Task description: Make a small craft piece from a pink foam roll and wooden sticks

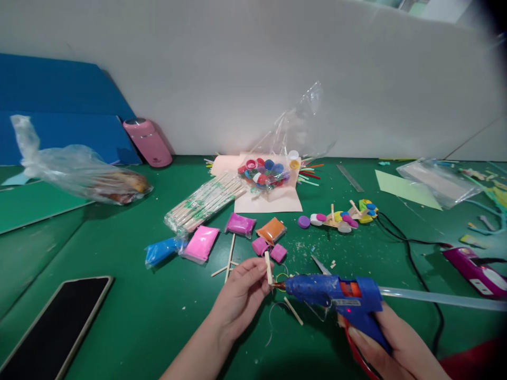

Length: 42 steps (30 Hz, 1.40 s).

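My left hand (pixel 247 293) pinches a short piece of wooden stick (pixel 268 267), held upright above the green table (pixel 166 322). My right hand (pixel 390 338) is wrapped round the handle of a blue glue gun (pixel 332 290), whose small red light is lit. The gun's metal nozzle points left and meets the lower end of the stick piece. A clear glue stick (pixel 439 298) juts out of the gun's back. Beneath the nozzle lies another short stick (pixel 293 311), with thin glue strands around it. Left of my left hand are crossed sticks (pixel 229 261).
Clay packets (pixel 201 244), wrapped chopsticks (pixel 206 203) and a bag of bottle caps (pixel 269 171) lie ahead. Stick-and-clay models (pixel 340 217) stand right of them. A black cable (pixel 410 253) runs near a purple power strip (pixel 475 269). A phone (pixel 59 327) lies at left.
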Tool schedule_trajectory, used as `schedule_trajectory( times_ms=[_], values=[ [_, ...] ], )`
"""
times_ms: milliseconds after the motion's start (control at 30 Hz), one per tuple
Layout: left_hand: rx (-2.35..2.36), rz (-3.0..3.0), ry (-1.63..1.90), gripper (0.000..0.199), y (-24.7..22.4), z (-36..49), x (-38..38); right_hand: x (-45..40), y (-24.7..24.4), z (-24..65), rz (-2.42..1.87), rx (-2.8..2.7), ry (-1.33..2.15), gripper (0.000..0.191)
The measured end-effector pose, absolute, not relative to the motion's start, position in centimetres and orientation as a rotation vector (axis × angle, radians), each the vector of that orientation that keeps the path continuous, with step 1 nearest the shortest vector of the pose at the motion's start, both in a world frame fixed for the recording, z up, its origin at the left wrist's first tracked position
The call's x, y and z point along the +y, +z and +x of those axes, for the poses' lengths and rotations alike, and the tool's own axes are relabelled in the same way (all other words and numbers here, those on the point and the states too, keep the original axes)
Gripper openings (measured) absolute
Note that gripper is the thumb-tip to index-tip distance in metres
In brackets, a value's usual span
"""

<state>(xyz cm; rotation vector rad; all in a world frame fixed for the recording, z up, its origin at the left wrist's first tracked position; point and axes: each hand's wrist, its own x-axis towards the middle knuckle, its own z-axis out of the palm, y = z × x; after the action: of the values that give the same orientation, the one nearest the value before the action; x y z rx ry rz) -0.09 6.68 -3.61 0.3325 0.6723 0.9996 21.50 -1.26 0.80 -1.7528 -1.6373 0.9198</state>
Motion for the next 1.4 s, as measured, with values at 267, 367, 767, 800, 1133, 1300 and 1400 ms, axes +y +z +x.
schedule_trajectory(
  times_ms=[267, 367, 767, 800, 1133, 1300, 1400],
  values=[
    [0.699, 0.296, 0.996, 0.004, -3.6, -0.1, 6.6, -1.0, 1.0, 21.3, -1.787, -1.744, 0.836, 0.033],
    [0.687, 0.309, 1.002, 0.004, -3.7, -0.1, 6.6, -1.2, 0.8, 21.1, -1.806, -1.674, 0.775, 0.027],
    [0.647, 0.334, 1.013, 0.007, -3.7, -0.1, 6.7, -1.0, -0.7, 23.7, -1.814, -1.738, 0.89, 0.033],
    [0.649, 0.345, 1.013, 0.008, -3.8, -0.1, 6.7, -0.8, -1.0, 24.2, -1.835, -1.689, 0.888, 0.034],
    [0.753, 0.427, 1.072, 0.008, -4.0, -0.3, 7.2, 1.8, -5.3, 30.6, -2.234, -1.589, 0.243, 0.042],
    [0.758, 0.434, 1.075, 0.009, -4.1, -0.3, 7.3, 1.8, -5.6, 30.8, -2.309, -1.551, 0.096, 0.044],
    [0.772, 0.442, 1.073, 0.008, -4.0, -0.3, 7.3, 1.4, -4.4, 27.8, -2.194, -1.584, 0.053, 0.033]
  ],
)
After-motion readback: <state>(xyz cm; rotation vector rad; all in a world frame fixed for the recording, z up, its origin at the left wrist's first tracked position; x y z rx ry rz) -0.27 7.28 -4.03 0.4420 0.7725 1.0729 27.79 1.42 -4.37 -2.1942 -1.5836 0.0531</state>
